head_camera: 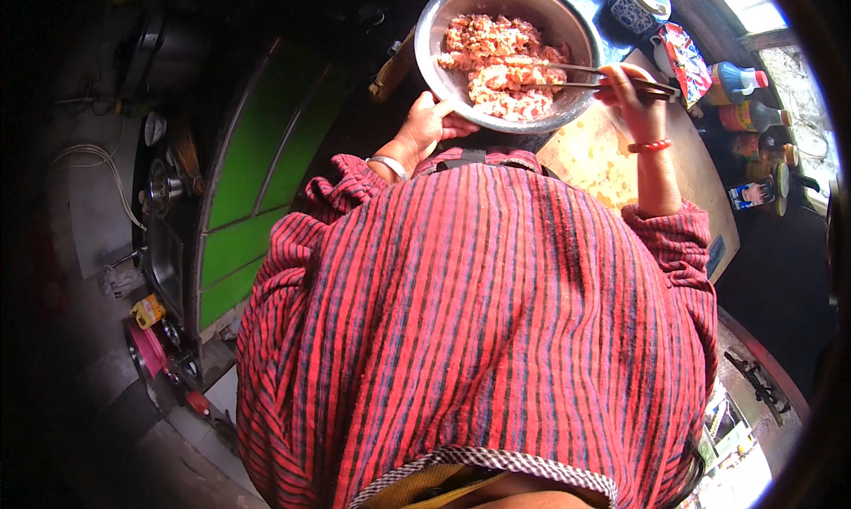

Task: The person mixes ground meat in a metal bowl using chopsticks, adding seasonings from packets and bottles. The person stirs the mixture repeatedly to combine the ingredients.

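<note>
A round metal bowl at the top of the view holds a mass of raw minced meat. With its fingers under the near rim and the thumb against the side, my left hand grips the bowl at its lower left. My right hand is closed around a pair of dark chopsticks over the bowl's right rim. Their tips reach into the meat and stand a little apart; the very ends are hidden in it.
Under my right forearm lies a stained, light-coloured board. Along the window side stand a blue-and-white jar, a red packet and several bottles. A green cabinet and a sink are at the left.
</note>
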